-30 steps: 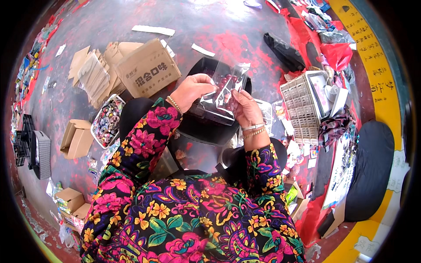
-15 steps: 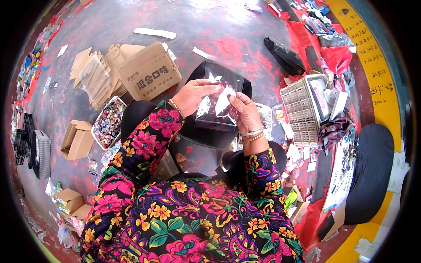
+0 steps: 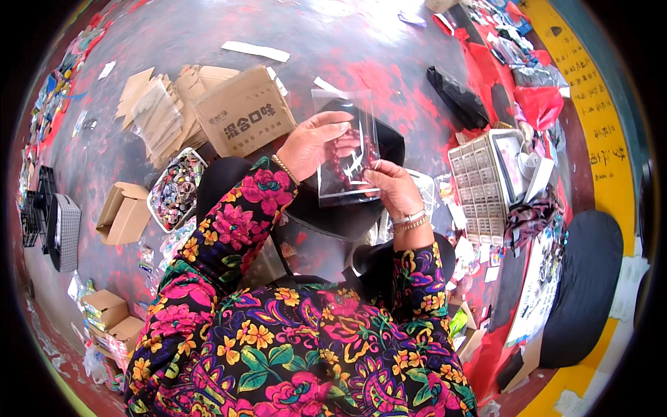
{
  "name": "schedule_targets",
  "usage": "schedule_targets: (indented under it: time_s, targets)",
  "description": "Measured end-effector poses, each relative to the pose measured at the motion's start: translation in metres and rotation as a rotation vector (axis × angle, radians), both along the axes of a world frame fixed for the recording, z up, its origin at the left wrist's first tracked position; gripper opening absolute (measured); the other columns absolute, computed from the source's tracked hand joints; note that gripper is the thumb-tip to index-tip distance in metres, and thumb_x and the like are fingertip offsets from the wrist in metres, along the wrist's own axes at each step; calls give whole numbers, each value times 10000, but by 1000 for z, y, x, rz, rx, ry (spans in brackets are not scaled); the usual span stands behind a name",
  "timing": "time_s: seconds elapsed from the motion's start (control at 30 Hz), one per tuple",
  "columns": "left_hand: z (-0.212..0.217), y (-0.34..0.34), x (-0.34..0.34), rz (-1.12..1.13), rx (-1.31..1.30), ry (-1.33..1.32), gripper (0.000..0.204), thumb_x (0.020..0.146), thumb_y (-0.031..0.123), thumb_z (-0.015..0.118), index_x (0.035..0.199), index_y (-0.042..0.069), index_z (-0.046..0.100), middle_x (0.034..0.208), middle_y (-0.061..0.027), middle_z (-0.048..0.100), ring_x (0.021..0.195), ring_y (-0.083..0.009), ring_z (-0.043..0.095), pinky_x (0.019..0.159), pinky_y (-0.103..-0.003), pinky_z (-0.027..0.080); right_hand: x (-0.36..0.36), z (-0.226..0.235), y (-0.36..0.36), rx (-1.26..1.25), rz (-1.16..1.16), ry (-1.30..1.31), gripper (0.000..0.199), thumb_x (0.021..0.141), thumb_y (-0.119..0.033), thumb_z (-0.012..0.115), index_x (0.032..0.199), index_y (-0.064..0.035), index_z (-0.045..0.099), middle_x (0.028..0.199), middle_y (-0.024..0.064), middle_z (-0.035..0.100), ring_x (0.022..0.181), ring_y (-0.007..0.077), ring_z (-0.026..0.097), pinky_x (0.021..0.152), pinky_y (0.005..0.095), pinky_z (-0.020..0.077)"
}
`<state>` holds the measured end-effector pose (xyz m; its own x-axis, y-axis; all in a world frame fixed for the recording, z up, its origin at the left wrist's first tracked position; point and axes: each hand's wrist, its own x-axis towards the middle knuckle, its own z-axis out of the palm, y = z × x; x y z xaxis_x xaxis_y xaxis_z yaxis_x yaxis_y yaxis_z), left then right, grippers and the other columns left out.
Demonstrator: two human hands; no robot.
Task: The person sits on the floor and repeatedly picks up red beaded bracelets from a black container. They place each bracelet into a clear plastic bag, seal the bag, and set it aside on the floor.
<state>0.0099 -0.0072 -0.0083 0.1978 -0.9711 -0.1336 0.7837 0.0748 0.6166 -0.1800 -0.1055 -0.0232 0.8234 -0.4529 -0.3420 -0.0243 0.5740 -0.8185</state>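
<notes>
A clear plastic bag [image 3: 330, 186] is held up in front of me, above a black stool-like surface [image 3: 347, 217]. Dark red beads [image 3: 345, 144] show through the film, with bright white glare beside them. My left hand [image 3: 310, 144] is closed on the bag's left side, thumb and fingers pinching it near the beads. My right hand [image 3: 394, 186] pinches the lower right side of the same bag. Whether the beads lie wholly inside the bag is hard to tell through the reflections.
Flattened cardboard [image 3: 156, 104] and a printed carton [image 3: 243, 115] lie beyond my left arm. A white basket of small colourful items [image 3: 179, 191] and an open carton [image 3: 124, 212] stand at left. At right are a white crate [image 3: 474, 184] and a black bag [image 3: 455, 97].
The bag has turned more upright, its upper end now rising above my left hand. My right hand has shifted slightly down and right along it. The beads show more plainly.
</notes>
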Motion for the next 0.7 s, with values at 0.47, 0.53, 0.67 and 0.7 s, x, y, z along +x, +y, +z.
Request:
schedule_targets:
  time_s: [0.47,0.53,0.67,0.7]
  targets:
    - [5,1,-1,133,-75,-73,327,940,157,447,1193,-47,479,1066,-157,595,982,-230,593,785,-312,495,-3,-7,5,-72,91,147,167,803,-3,605,969,-12,592,898,66,640,757,199,660,637,263,522]
    - [11,0,-5,144,-102,-153,324,942,153,442,1198,-42,478,1121,-161,565,1028,-232,574,799,-306,488,-3,-12,4,-90,88,158,157,811,-4,592,967,-11,590,904,62,637,759,204,660,633,265,524]
    - [10,1,-6,124,-109,-272,327,948,148,432,1208,-47,467,1192,-154,521,1097,-245,538,868,-304,464,-2,-14,3,-268,70,231,216,809,-53,616,1022,-24,586,952,64,618,843,168,624,697,252,493]
    - [10,1,-6,120,-104,-273,328,948,146,430,1210,-50,464,1186,-152,525,1094,-244,539,883,-305,459,0,-15,4,-377,32,247,240,806,-72,627,1038,-28,584,968,65,611,864,162,610,716,251,480]
